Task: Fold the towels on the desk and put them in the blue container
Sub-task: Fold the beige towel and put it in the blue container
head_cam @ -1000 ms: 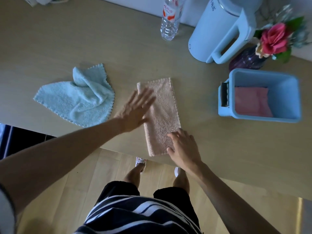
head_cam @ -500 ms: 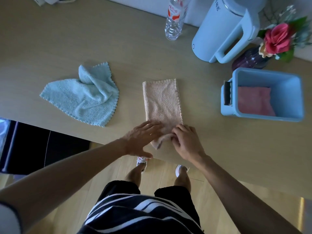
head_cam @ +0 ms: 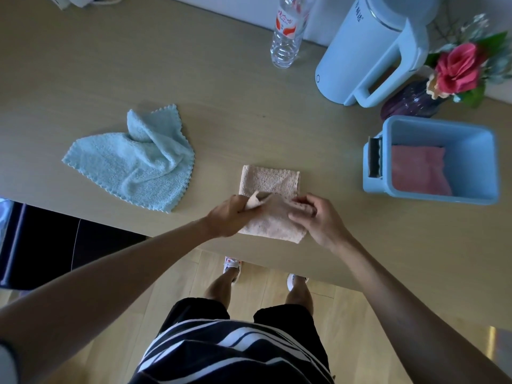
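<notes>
A beige towel (head_cam: 270, 181) lies near the desk's front edge, its near end lifted and doubled over toward the far end. My left hand (head_cam: 231, 216) pinches the left corner of that raised end. My right hand (head_cam: 314, 217) grips the right corner. A crumpled light blue towel (head_cam: 133, 159) lies unfolded to the left, apart from both hands. At the right stands the blue container (head_cam: 476, 164), with a folded pink towel (head_cam: 418, 170) inside it.
Along the back of the desk (head_cam: 166, 65) stand a clear water bottle (head_cam: 286, 34), a pale blue kettle (head_cam: 371, 48) and a purple vase (head_cam: 407, 99) with a red flower. The desk's front edge runs just below my hands; my legs and wooden floor show beneath.
Both hands took hold of the beige towel's near end and carried it up and over toward the far end, so the long strip is now about half as long.
</notes>
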Tool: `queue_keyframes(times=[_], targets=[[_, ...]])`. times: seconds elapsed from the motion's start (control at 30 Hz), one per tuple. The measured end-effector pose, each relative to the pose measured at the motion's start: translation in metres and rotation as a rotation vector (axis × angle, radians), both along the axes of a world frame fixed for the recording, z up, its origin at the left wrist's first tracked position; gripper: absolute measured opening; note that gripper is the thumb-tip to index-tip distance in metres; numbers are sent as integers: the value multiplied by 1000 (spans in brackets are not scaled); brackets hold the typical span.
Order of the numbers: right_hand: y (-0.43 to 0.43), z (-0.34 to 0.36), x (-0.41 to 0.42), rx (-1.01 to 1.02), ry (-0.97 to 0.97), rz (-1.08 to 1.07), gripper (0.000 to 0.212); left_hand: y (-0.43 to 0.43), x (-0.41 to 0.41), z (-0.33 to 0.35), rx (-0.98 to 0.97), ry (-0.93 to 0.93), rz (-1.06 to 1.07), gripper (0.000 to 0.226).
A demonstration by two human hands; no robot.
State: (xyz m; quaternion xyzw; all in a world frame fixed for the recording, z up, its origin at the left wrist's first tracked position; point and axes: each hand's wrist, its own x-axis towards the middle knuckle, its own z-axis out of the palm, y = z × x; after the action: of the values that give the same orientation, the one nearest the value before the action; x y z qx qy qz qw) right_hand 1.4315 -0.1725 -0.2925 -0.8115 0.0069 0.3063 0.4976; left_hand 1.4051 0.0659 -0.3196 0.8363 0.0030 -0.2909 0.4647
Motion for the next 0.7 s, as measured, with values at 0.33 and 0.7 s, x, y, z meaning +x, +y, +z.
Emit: queue_keyframes(times=[0.33, 0.7], targets=[[24, -34, 54, -128, -48, -207, 29, 2, 31, -14, 74, 84, 328, 37], [33, -42, 59, -350, -236, -145, 14, 6, 27, -9, 597, -357, 137, 51]])
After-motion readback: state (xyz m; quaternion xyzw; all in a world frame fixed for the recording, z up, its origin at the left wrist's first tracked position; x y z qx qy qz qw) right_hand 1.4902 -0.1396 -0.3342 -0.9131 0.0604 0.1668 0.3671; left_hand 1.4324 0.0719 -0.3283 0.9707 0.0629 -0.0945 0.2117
